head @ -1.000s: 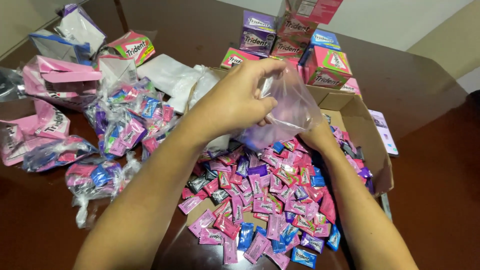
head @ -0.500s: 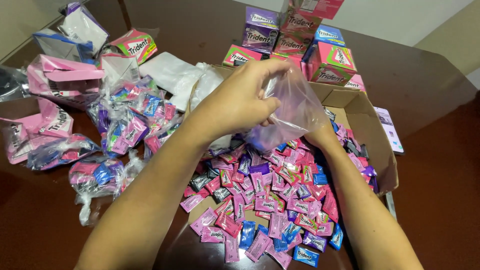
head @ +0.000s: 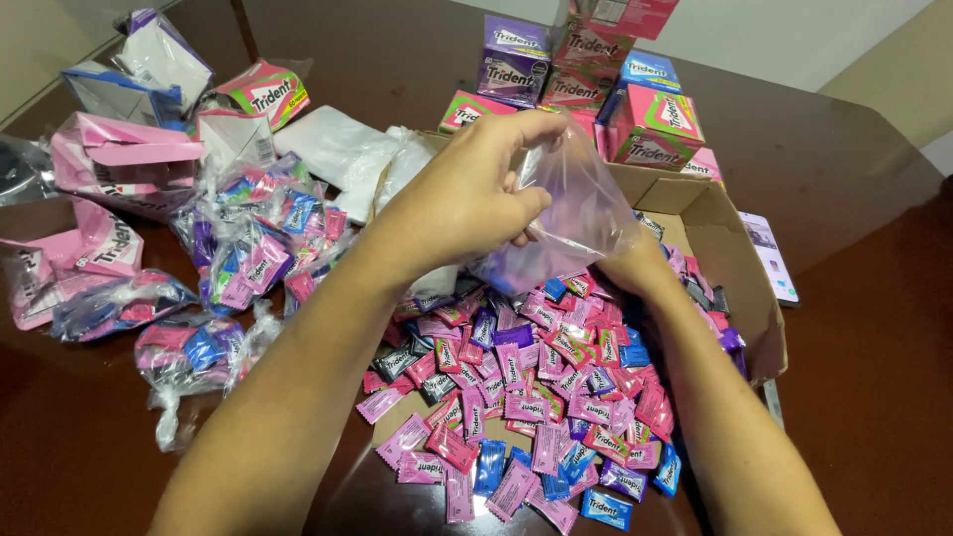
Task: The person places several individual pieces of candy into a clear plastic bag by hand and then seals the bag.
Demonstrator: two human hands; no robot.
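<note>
- Left hand (head: 467, 203): raised, back toward the camera, fingers curled and pinched closed against the thumb; bare forearm runs in from the lower left.
- Right hand (head: 630, 266): lower and farther out, mostly hidden, only wrist and heel visible; grip state unclear; bare forearm enters from the lower right.

The left hand (head: 467, 203) slid down the clear plastic bag (head: 571, 213), its fingers curling in. The right hand (head: 635, 268) apparently sank lower behind the bag.
</note>
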